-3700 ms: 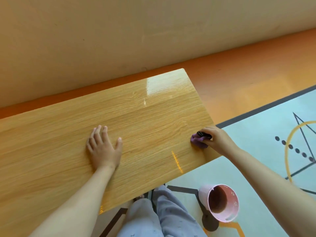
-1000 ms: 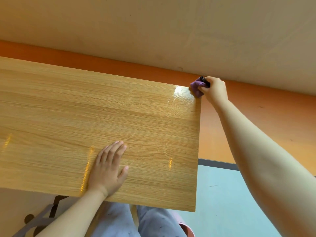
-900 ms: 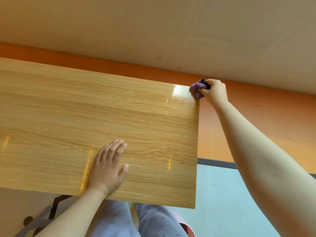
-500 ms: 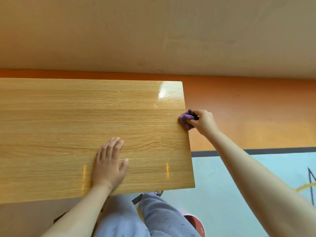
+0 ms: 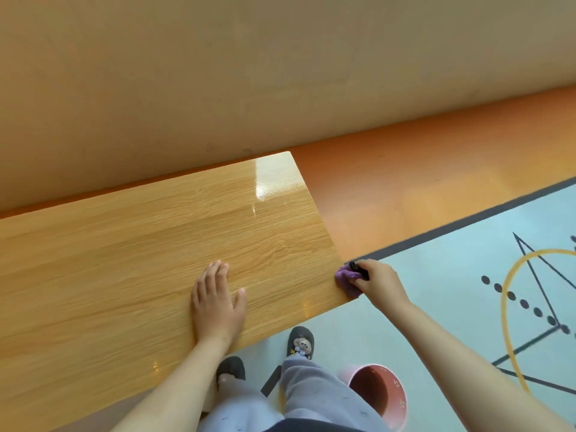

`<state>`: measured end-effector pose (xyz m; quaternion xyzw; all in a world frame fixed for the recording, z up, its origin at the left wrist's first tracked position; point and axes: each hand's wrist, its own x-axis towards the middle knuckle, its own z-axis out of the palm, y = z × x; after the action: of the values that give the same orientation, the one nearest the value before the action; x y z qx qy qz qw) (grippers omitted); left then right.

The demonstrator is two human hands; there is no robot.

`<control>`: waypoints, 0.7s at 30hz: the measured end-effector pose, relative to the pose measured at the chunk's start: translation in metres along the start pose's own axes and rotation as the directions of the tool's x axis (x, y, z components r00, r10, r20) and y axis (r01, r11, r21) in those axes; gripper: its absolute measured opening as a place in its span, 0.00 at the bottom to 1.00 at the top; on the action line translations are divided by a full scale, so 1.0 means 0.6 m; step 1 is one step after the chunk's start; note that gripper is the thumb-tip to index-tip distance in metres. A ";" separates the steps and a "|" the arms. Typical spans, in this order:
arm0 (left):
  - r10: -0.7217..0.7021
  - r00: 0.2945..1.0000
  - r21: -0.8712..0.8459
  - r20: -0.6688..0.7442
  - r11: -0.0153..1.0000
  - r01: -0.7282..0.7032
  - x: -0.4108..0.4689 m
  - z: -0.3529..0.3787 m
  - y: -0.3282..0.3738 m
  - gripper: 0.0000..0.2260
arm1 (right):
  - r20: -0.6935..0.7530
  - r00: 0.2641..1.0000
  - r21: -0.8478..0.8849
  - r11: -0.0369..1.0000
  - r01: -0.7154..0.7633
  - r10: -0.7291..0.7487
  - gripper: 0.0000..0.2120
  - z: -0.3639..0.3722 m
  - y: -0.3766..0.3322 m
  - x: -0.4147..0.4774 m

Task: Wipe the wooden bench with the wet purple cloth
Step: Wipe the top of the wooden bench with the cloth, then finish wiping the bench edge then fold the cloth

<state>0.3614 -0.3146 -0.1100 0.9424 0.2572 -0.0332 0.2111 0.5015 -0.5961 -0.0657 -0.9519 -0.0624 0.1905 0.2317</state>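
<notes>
A wooden bench [image 5: 131, 263] runs from the left edge toward the middle of the frame, its glossy top catching a bright patch of light near the far right corner. The left hand [image 5: 217, 304] lies flat on the bench top, fingers straight and pointing away from the person. The right hand [image 5: 375, 283] grips a bunched purple cloth [image 5: 345, 278] against the bench's right end, close to the near corner. Below the bench, two dark slippers [image 5: 300, 342] and grey trouser legs [image 5: 314, 397] show, and a pink bucket [image 5: 378, 392] stands on the pale blue floor just beside the right leg. Behind the bench are an orange floor strip [image 5: 414, 169] and a beige wall [image 5: 249, 73].
</notes>
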 end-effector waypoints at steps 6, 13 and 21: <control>0.067 0.991 -0.066 0.118 0.996 -0.060 0.002 -0.023 -0.011 0.30 | -0.168 0.975 -0.061 0.986 -0.155 0.142 0.05 0.036 -0.028 -0.053; 0.085 0.962 -0.195 0.260 0.980 -0.034 0.020 -0.071 -0.022 0.24 | -0.080 0.970 0.158 0.964 -0.216 0.230 0.04 0.102 -0.118 -0.111; 0.118 0.952 -0.624 0.284 0.776 0.090 -0.001 -0.196 0.002 0.07 | 0.098 0.995 0.632 0.770 -0.086 0.031 0.07 0.074 -0.262 -0.112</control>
<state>0.3558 -0.2672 -0.0028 0.8021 0.2101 -0.0895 0.5518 0.4178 -0.4526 -0.0065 -0.8107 0.0257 0.2462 0.5305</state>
